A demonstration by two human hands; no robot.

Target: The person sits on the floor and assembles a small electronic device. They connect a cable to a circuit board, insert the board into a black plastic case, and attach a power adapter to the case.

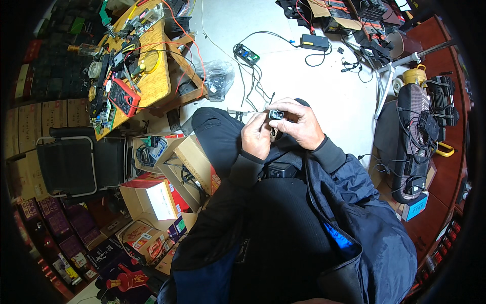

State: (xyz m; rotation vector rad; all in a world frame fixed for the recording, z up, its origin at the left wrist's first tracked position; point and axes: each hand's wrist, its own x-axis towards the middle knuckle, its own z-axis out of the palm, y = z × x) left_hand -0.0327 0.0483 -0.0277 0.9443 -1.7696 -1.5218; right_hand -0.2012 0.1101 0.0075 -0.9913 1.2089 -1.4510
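Keeping a small part like this steady is mostly a matter of a light hold, and that part looks well handled. The small black plug [276, 115], with its pale-rimmed opening, is held up in the air to the right of the wooden bench [158, 76]. It's pinched between thumb and fingers by the right hand [302, 124]. The left hand [255, 136] is curled right up against it, but whether anything is gripped there can't be told, since the fingertips are partly hidden.

For a clean job, the plug is probably best pinched by its sides, so the opening isn't covered, with the left fingers used as a brace. Too hard a squeeze could make it slip or twist, tbh.

As for the room, the bench is pretty loaded: a red meter [125, 96] is left on its near end among tools and wires. A clear plastic bag [220, 78] is dumped on the pale floor [314, 76] just right of the bench. Farther right of it, a circuit board [248, 54] and a black power brick [314, 42] are laid out with cables. Open cardboard boxes [190, 157] are crammed in below the bench, near a black chair [66, 164].
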